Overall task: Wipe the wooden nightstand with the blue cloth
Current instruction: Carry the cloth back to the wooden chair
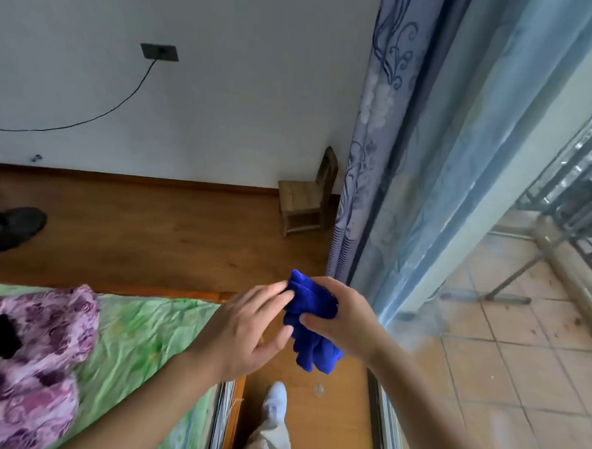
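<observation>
The blue cloth (311, 323), bunched and partly hanging, is held in mid-air between two bare hands above a strip of wooden floor (150, 237), between the bed's edge and the sliding door track. The right hand (344, 318) has it gripped, fingers curled over the top of the wad and thumb pressed beneath; the left hand (251, 328) has its fingers only slightly spread, fingertips touching the cloth's upper left edge and the thumb near its lower fold, seemingly arranging it rather than clamping it. No wooden nightstand is in view: the only wooden furniture visible is a small chair (306, 197) against the far wall, beside the patterned blue curtain (377, 160). The wiping has evidently not begun, and the main risk is plain: the person must still find and face the nightstand, and a wrong turn could send the cloth onto the chair or the bed frame instead. The loose lower tail could slip out of the grip and drop to the floor, picking up dirt, if the right hand eases before the left takes hold. A badly bunched wad would also wipe unevenly. A green bedsheet (138, 332) and purple floral blanket (33, 365) lie close at left, near enough to snag the dangling end.
</observation>
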